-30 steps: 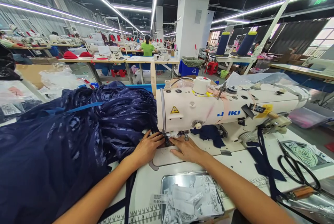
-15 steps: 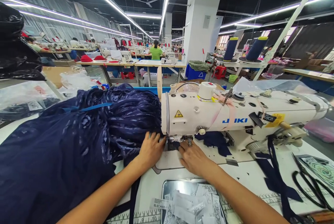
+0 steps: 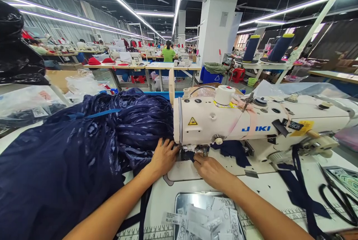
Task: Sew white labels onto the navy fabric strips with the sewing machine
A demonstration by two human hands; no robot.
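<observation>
On the desk point(image 3: 268, 188), I am seeing a white sewing machine point(image 3: 251, 124) reading "JUKI" | left hand point(image 3: 163, 156) is pressing flat, fingers spread, on navy fabric point(image 3: 69, 158) beside the needle | right hand point(image 3: 208, 169) is pinching fabric under the presser foot | label tray point(image 3: 207, 214) lying just behind both wrists.

The garment point(image 3: 69, 158) heaped at the left was deep navy, patterned with glossy wavy stripes and crossed by a brighter blue ribbon point(image 3: 102, 113). The sewing machine point(image 3: 251, 124) was cream-white with blue JUKI lettering, a yellow triangular warning sticker point(image 3: 192, 121) and a yellow tag point(image 3: 303, 127). Navy fabric scraps point(image 3: 231, 150) lay on the white surface point(image 3: 268, 188). The labels point(image 3: 207, 217) in the silvery metal tray point(image 3: 179, 204) were white with what looked like dark grey print. The scissors point(image 3: 338, 201) had black handles. Two thread cones point(image 3: 278, 48) behind were navy with yellow tops.
</observation>
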